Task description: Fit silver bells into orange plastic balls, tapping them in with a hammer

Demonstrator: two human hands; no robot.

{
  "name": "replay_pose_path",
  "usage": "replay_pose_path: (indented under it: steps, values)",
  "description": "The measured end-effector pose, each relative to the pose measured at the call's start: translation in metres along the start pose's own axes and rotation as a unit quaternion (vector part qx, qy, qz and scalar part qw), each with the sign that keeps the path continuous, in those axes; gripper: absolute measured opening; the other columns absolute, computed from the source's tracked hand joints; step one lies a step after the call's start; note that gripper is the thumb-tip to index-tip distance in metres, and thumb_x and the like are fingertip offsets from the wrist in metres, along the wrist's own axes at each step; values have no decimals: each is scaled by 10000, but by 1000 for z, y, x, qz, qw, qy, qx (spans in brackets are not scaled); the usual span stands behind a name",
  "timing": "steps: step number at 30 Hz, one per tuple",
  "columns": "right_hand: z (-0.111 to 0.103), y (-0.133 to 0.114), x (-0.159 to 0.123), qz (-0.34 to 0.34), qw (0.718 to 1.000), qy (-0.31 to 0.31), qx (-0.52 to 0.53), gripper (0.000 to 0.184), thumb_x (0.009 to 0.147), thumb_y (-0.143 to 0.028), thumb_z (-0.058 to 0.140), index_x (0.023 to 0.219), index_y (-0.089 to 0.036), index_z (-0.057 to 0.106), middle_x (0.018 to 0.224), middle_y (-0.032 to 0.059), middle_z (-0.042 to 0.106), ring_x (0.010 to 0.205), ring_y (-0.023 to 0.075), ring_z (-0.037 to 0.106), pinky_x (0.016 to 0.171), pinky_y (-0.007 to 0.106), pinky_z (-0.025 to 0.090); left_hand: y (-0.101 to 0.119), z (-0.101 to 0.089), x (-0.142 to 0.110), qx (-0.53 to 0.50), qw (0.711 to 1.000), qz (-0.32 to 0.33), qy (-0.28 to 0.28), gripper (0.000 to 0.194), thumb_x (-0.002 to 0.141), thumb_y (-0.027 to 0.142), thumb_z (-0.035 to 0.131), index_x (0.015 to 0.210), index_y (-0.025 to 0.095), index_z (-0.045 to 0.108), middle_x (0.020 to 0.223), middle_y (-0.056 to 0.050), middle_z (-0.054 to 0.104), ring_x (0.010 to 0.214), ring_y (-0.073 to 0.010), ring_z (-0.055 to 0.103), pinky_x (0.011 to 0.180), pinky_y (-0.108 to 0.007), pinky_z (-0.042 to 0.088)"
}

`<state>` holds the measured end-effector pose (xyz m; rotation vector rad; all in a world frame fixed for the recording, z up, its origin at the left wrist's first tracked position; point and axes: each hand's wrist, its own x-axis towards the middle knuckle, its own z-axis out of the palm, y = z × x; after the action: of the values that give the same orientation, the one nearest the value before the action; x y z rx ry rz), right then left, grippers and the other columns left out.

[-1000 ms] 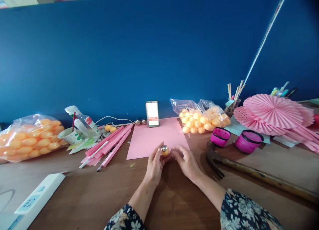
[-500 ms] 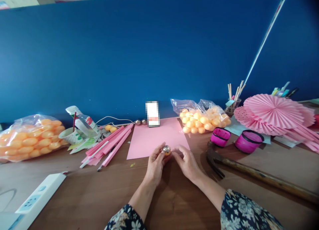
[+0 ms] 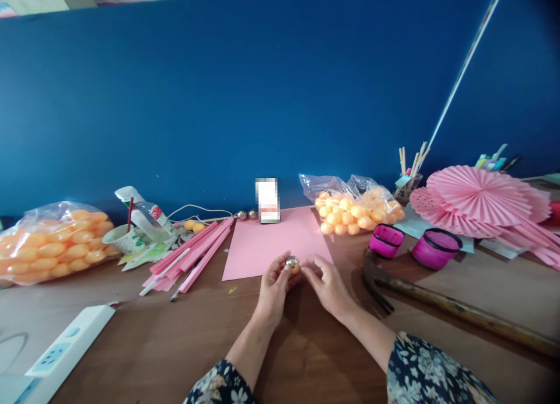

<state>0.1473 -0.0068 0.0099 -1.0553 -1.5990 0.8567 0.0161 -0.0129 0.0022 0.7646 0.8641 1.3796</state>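
Note:
Between the thumb and fingers of my left hand [image 3: 274,287] is a small ball [image 3: 291,263], shiny silver on top with orange showing at its lower right. My right hand [image 3: 326,281] is close against the ball's right side, thumb and forefinger pinched together. What those right fingertips hold, if anything, is too small to make out. Both hands are over the near edge of a pink sheet of paper [image 3: 275,240] lying on the brown table [image 3: 196,340].
A phone [image 3: 268,201] stands behind the sheet, beside silver balls [image 3: 246,215]. Bags of orange balls lie left [image 3: 52,249] and right [image 3: 347,214]. Pink paper strips [image 3: 192,255], a hammer [image 3: 459,310], magenta rings [image 3: 436,249], pink paper fans [image 3: 483,199] and a power strip [image 3: 72,345] surround the hands.
The ball appears to have turned slightly in my left fingers, with a little more orange at its right. Both hands stay in nearly the same place.

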Motion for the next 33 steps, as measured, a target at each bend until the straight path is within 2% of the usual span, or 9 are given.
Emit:
replay_pose_path:
  steps: [5,9,14,33]
  values:
    - [-2,0,4,41,998,-15,56,140,796,-286,503,788,-173,586,771,17,629,726,152,578,678,248,454,2,1,-2,-1,1000,-4,-3,390,738,293,598,1114,207,542,1062,-78,591,933,-185,577,866,-376,445]
    - [-5,-1,5,66,993,-41,91,177,787,-327,515,817,-171,593,805,27,639,758,163,585,709,269,460,3,3,-3,-4,1000,-7,-8,404,738,297,597,1127,209,536,1083,-82,586,942,-195,576,865,-391,447]
    - [-5,-2,5,73,990,-63,102,190,783,-346,520,811,-174,596,801,26,645,757,163,590,715,276,467,3,3,-3,-20,1000,-5,-6,424,726,297,609,1133,202,534,1069,-87,595,919,-202,588,842,-399,462]
    - [-5,-1,5,70,991,-66,91,226,806,-368,488,807,-168,592,794,33,640,755,166,582,704,276,462,4,5,-4,-15,1000,2,-11,418,726,287,610,1127,201,534,1116,-90,579,979,-219,566,837,-378,467]
